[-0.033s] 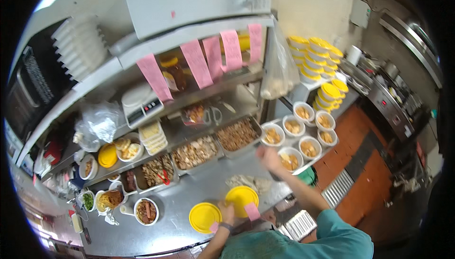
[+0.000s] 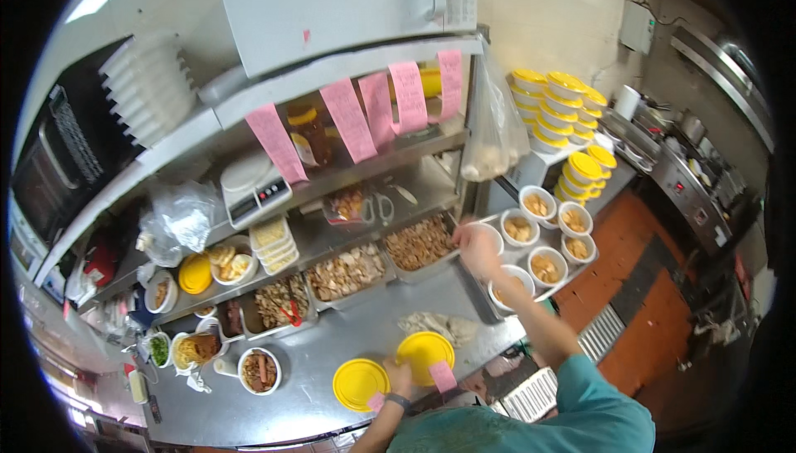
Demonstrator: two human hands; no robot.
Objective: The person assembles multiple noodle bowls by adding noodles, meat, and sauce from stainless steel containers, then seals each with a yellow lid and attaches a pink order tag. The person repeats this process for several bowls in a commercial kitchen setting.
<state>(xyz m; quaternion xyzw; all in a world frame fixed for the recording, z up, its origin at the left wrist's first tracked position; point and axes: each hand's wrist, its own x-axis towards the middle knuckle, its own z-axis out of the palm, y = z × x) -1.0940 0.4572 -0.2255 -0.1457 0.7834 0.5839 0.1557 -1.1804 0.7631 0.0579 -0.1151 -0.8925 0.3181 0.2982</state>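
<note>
On the steel counter, my left hand (image 2: 399, 377) lies between two round yellow lids, the left lid (image 2: 360, 385) and the right lid (image 2: 425, 357). Its fingers look extended, touching the right lid's near-left edge. Each lid carries a pink slip, the larger being the right slip (image 2: 443, 377). My right hand (image 2: 477, 247) reaches over a white bowl (image 2: 496, 239) on the tray, beside the chopped-meat pan (image 2: 419, 247). Its fingers are bent together; what they hold, if anything, cannot be made out. My right forearm partly covers another bowl (image 2: 512, 287) of golden pieces.
Several filled bowls stand on the metal tray (image 2: 547, 294), with yellow-lidded tubs (image 2: 564, 104) stacked behind. Food pans line the counter's back. A bowl with sausage (image 2: 259, 370) stands left, and a cloth (image 2: 439, 327) lies behind the lids. Pink slips (image 2: 348, 119) hang from the shelf.
My right hand has moved away from me, from beside the tray's near bowls to over the back-left bowl. My left hand stays between the lids. The view has shifted slightly.
</note>
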